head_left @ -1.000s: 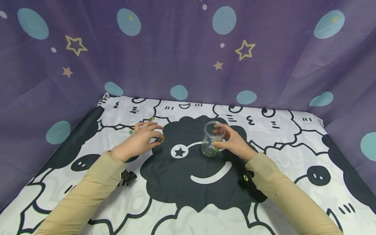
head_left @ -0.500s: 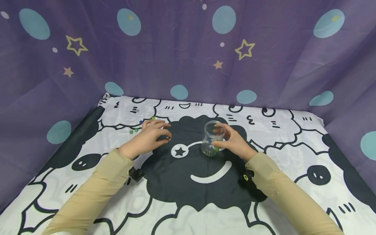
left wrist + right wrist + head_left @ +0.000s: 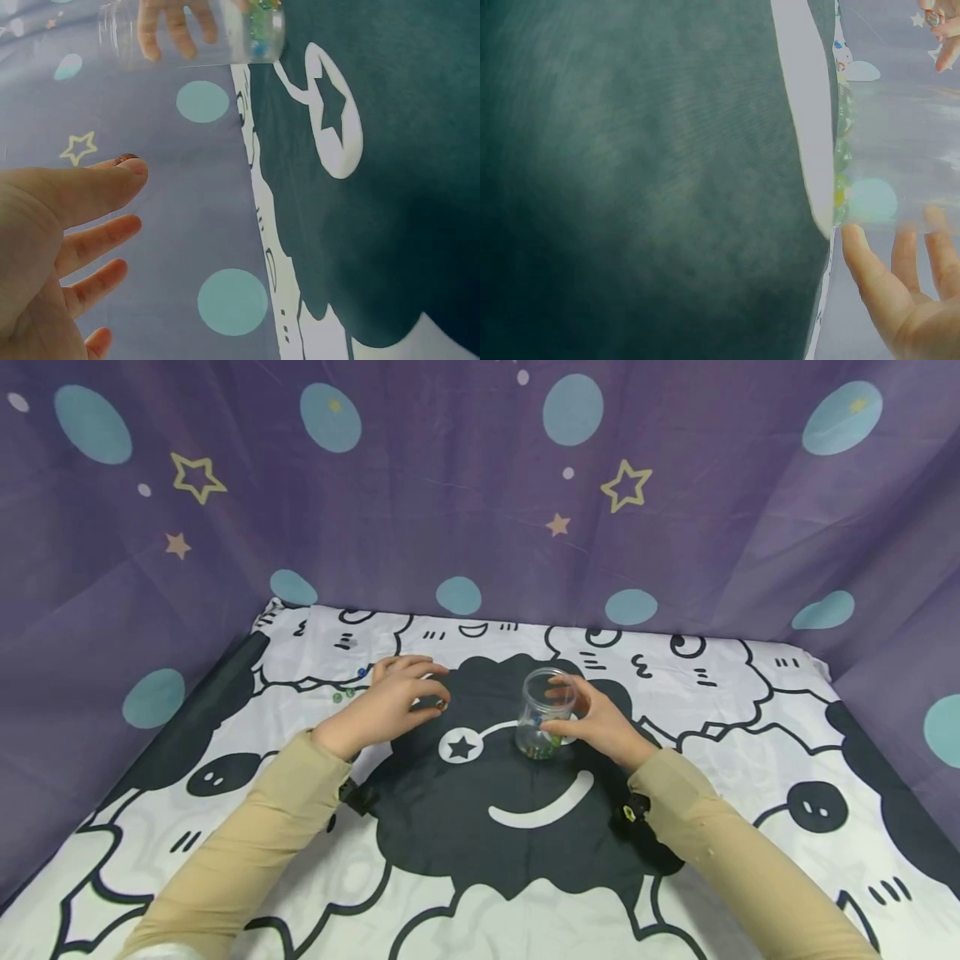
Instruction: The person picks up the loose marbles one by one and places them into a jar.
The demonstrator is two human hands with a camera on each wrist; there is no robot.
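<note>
A marble [image 3: 442,704] is pinched between the thumb and forefinger of my left hand [image 3: 390,706], held above the cloth to the left of the jar. In the left wrist view only a reddish-brown sliver of that marble [image 3: 126,158] shows behind the thumb; the other fingers are spread apart. My right hand [image 3: 600,720] grips a clear, open-topped plastic jar [image 3: 529,714] from its right side. The jar stands upright on the dark patch of the cloth. Several green, yellow and blue marbles [image 3: 843,154] lie at its bottom.
Two green marbles [image 3: 337,697] and a blue marble [image 3: 362,672] lie on the cloth behind and left of my left hand. A white cloth [image 3: 420,927] with black cartoon faces covers the table. Purple curtains [image 3: 480,510] with stars and dots enclose the back and sides.
My left hand has moved right toward the jar, carrying the pinched marble, and loose marbles it hid before have come into view. The right hand and jar have stayed in place.
</note>
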